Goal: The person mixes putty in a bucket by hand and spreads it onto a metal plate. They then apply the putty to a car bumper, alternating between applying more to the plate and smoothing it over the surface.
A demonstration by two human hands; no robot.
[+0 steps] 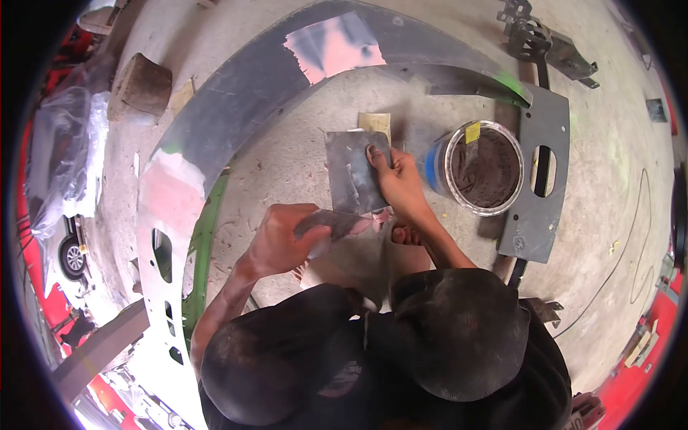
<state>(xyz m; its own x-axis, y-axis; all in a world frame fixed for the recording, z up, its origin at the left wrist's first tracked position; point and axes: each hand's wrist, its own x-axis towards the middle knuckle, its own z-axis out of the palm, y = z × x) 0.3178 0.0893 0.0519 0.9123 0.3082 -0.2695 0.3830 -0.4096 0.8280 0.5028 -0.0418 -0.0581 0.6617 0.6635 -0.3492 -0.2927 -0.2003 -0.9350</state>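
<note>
My left hand (283, 240) is closed around a flat putty spreader (337, 223) with pinkish filler near its far end. My right hand (403, 185) grips a dark flat mixing plate (352, 175), thumb on top. A small lump of pink filler (381, 217) is at the plate's lower corner, close to the spreader's tip. Around my hands curves a large grey car body panel (240, 89) on the floor. It bears a pink filler patch (335, 49) at the top and another pink area (172, 183) on its left side.
Right of my hands stands an open tub (450, 172) of grey-brown paste with a yellow label. Beyond it lies a grey slotted metal plate (552, 143), with a black bracket (545, 43) above. A block (145, 84) and plastic sheeting (64, 143) are at left.
</note>
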